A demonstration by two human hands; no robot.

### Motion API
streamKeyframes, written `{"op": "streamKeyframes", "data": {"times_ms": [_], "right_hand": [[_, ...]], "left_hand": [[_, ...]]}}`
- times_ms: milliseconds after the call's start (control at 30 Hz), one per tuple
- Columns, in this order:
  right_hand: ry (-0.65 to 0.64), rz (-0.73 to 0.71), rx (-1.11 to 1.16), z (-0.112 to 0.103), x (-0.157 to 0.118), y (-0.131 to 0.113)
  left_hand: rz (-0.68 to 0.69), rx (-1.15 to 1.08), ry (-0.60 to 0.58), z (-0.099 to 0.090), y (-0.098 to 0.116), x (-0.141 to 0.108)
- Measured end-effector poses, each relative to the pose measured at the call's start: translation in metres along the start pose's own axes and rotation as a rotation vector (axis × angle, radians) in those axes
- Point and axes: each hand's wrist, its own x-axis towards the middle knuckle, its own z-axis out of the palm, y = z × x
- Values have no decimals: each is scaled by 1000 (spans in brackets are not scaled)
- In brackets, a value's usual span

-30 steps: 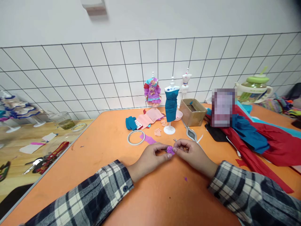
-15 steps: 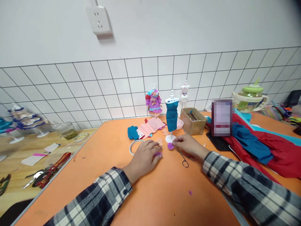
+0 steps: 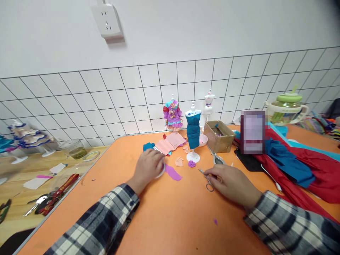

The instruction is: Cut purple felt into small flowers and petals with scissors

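Note:
My left hand (image 3: 148,165) is curled over a roll of clear tape (image 3: 162,171), whose right rim shows past the fingers. Beside it a strip of purple crepe paper (image 3: 173,173) lies flat. My right hand (image 3: 232,182) has thumb and fingers closed on a small pair of scissors (image 3: 208,184) lying on the table, blades toward the upper left. Between the hands, a purple paper flower (image 3: 191,164) sits in front of the white base of a doll dress form (image 3: 193,131) wrapped in teal paper.
Behind stand a purple-dressed form (image 3: 173,115), a bare white form (image 3: 209,102), a cardboard box (image 3: 220,141) and a pink bowl (image 3: 203,140). Grey-handled snips (image 3: 218,160) lie by the box. A blurred upright screen (image 3: 253,132) and red fabric (image 3: 305,159) are at right; pink paper (image 3: 170,143) lies behind.
My right hand has let go of the purple flower and moved right onto the scissors. My left hand has left the purple strip and moved left onto the tape.

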Motion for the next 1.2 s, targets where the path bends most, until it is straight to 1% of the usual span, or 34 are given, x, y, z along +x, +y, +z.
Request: {"op": "streamKeyframes", "data": {"times_ms": [33,67,100,133,200,233,300,367,467,533,667,733,800,933,967,1000,1033,1100,1133,1167,1200], "right_hand": [[-24,-43,-10,-1,-6,0],[-47,-78,-14,-1,-11,1],[-69,-101,-10,-1,-14,2],[-86,-113,-3,-1,-15,3],[-105,-107,14,0,-15,6],[-108,-97,20,1,-14,7],[-110,-72,27,2,-12,9],[-111,-54,28,3,-10,12],[-118,-42,26,3,-9,16],[-126,-36,28,2,-8,19],[-152,-19,32,0,-8,19],[-158,-18,28,0,-8,17],[-158,-23,25,-1,-8,17],[-154,-60,0,0,-9,19],[-147,-65,-23,0,-9,20],[-131,-55,-57,1,-10,21],[-107,-29,-98,1,-10,22],[-74,50,-186,2,-11,23],[-80,83,-223,2,-11,22],[-102,102,-252,3,-11,22],[-131,107,-275,3,-11,20]], "left_hand": [[-39,13,17,-1,-12,6],[-46,12,24,-1,-22,12],[-32,-4,9,0,-30,19],[-5,-33,-34,3,-36,26],[42,-72,-131,11,-40,39],[53,-77,-150,15,-41,45],[65,-87,-173,24,-40,51],[50,-93,-162,29,-41,52],[-14,-107,-82,30,-47,49],[-90,-121,18,28,-52,46],[-278,-123,255,29,-63,42],[-305,-126,312,31,-67,41],[-275,-134,311,32,-68,40],[-134,-150,200,32,-62,38],[-105,-152,188,31,-59,38],[-85,-149,209,28,-55,36],[-71,-143,256,25,-51,35],[-27,-122,404,17,-42,30],[25,-121,423,14,-36,26],[115,-130,361,10,-30,22],[234,-139,228,8,-22,18]]}}
